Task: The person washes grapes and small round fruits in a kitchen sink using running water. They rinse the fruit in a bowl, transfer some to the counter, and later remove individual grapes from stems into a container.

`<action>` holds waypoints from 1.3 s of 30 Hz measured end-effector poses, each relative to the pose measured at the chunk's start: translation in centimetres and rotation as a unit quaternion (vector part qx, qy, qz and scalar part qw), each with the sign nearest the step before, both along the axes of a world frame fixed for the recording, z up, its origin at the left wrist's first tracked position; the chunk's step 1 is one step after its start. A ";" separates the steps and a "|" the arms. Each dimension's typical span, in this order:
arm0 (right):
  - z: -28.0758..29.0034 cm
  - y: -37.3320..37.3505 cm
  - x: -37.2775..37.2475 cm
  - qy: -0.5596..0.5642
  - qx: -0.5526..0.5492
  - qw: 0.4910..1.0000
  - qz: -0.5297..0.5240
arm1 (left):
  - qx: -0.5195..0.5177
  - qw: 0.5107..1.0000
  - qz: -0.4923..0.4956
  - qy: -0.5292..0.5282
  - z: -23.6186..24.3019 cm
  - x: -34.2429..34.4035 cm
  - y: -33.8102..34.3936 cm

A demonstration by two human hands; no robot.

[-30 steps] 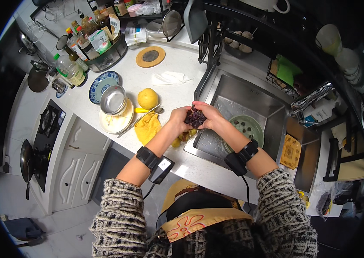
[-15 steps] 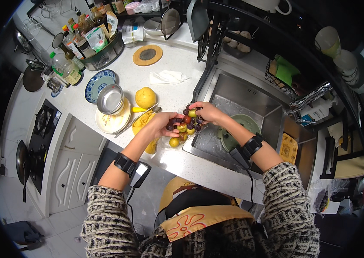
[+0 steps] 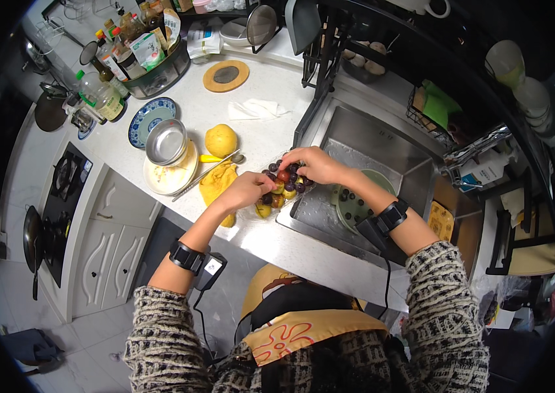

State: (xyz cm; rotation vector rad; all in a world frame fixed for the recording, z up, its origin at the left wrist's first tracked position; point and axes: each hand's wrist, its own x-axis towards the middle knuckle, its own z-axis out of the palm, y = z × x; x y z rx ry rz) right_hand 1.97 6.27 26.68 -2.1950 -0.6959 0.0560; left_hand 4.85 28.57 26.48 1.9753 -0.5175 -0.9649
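Observation:
Dark grapes [image 3: 291, 186] lie with yellow-green and reddish round fruit in what looks like a clear, shiny container on the counter's front edge, beside the sink. From the left, my left hand [image 3: 251, 190] reaches into the pile, its fingers bunched against the grapes. My right hand [image 3: 311, 165] comes over the far right side of the pile, fingers bent down and closed onto the fruit. The fingers hide what each hand pinches. A green colander [image 3: 380, 180] with several dark grapes in it sits in the sink, partly behind my right forearm.
Left of the fruit are a crumpled yellow cloth [image 3: 217, 183], a yellow round fruit [image 3: 221, 141], a spoon [image 3: 237, 158], a metal bowl [image 3: 167, 141] on a white plate [image 3: 159, 185], and a blue-patterned plate [image 3: 138, 124]. The steel sink [image 3: 382, 134] lies right, under a black rack.
My left hand has turned from cupping the fruit to reaching down with bunched fingers. My right hand has shifted slightly, its fingers lower on the pile. The grapes now lie more spread on top.

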 end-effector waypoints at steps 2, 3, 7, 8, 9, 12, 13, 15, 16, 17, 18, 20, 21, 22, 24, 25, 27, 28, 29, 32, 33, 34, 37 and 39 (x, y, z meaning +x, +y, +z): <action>0.2 -1.1 0.0 0.112 0.036 0.992 -0.046 | 0.009 1.000 0.023 -0.009 0.3 0.1 0.2; 0.3 -1.8 -0.1 0.168 0.074 0.981 -0.063 | 0.015 0.999 0.034 -0.024 0.5 0.0 0.2; 0.1 -2.9 -0.6 0.225 0.138 0.960 -0.097 | 0.045 0.989 0.102 -0.102 1.4 -0.1 -0.5; 0.0 -2.7 -0.6 0.223 0.127 0.959 -0.116 | 0.052 0.984 0.114 -0.128 1.7 -0.1 -0.9; 0.0 -2.4 -0.7 0.208 0.142 0.962 -0.107 | 0.037 0.977 0.117 -0.172 2.1 0.1 -1.2; 0.2 -0.9 -0.7 0.237 0.224 0.942 -0.083 | 0.015 0.966 0.156 -0.204 3.2 0.4 -2.4; 0.5 -0.9 -0.6 0.179 0.150 0.971 -0.046 | -0.006 0.971 0.166 -0.170 3.5 0.3 -2.7; 0.7 -1.6 -0.3 0.121 0.015 0.992 -0.035 | -0.023 0.965 0.165 -0.200 3.9 -0.1 -3.7; 0.6 -2.5 -0.4 0.238 0.106 0.962 -0.080 | -0.033 0.964 0.175 -0.196 3.9 -0.6 -4.2; 0.2 -3.8 -0.3 0.262 0.150 0.947 -0.112 | -0.042 0.965 0.169 -0.194 4.0 -1.0 -4.9; -0.4 -5.7 -0.4 0.263 0.216 0.934 -0.112 | -0.069 0.970 0.161 -0.169 3.9 -1.6 -5.8; -2.8 -10.1 -1.4 0.268 0.228 0.923 -0.154 | -0.120 0.975 0.159 -0.095 3.2 -2.9 -8.3; -4.9 -12.2 -2.4 0.256 0.242 0.910 -0.218 | -0.133 0.980 0.141 -0.041 2.7 -3.5 -9.7; -7.2 -14.4 -3.2 0.299 0.192 0.894 -0.272 | -0.109 0.989 0.096 -0.022 2.0 -4.0 -11.2; -12.1 -18.6 -5.3 0.338 0.065 0.880 -0.328 | -0.123 0.990 0.073 0.011 0.0 -5.1 -13.9; -14.4 -20.4 -6.5 0.373 -0.040 0.845 -0.381 | -0.121 0.988 0.076 0.050 -1.3 -5.4 -15.2; -18.6 -22.9 -8.3 0.424 -0.252 0.783 -0.379 | -0.093 0.987 0.081 0.101 -4.5 -6.0 -17.9; -20.4 -23.4 -9.5 0.352 -0.252 0.810 -0.396 | -0.065 0.991 0.074 0.092 -6.2 -6.3 -19.2; -22.0 -23.5 -10.5 0.277 -0.252 0.831 -0.411 | -0.007 0.999 0.036 0.001 -8.0 -6.4 -20.7; -24.4 -23.7 -11.2 0.223 -0.219 0.856 -0.412 | 0.045 0.991 0.028 -0.119 -13.3 -6.6 -25.4; -24.8 -23.5 -11.2 0.212 -0.212 0.865 -0.402 | 0.053 0.990 0.043 -0.123 -14.9 -6.8 -26.8; -25.1 -23.3 -11.0 0.194 -0.193 0.880 -0.389 | 0.053 0.986 0.040 -0.154 -16.2 -7.1 -28.0; -25.4 -22.8 -10.2 0.185 -0.156 0.898 -0.368 | 0.106 0.986 -0.014 -0.124 -19.0 -7.0 -30.5; -25.6 -22.6 -9.7 0.187 -0.132 0.908 -0.352 | 0.157 0.981 -0.001 -0.114 -20.3 -7.4 -31.2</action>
